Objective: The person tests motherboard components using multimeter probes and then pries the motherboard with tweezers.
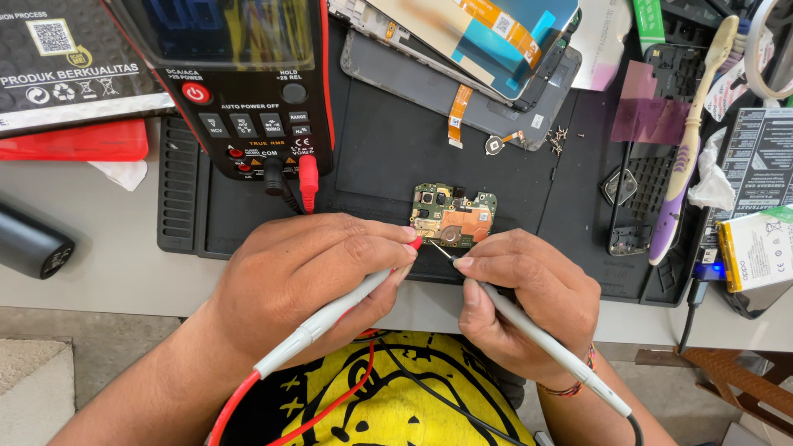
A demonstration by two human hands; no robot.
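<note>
Fingers of the left hand (310,277) are curled tight around a grey probe with a red tip (330,314), held like a pencil so the point can be steered. The right hand (529,301) is closed the same way on a second grey probe (545,343), and its thin metal tip reaches up toward the other one. Both tips meet at the bottom edge of a small green circuit board (453,216), which lies flat on a black mat (388,149) on the table (124,264), just past the knuckles. Both hands rest low by the table edge, likely to keep the tips steady. A red wire (248,396) and a black wire (438,396) trail from the probes down over the yellow shirt. Further up the mat stands a black and red meter (248,91) with plugs in its sockets. To the right lie an opened phone (471,49), a toothbrush (690,149) and a yellow battery (756,248).
</note>
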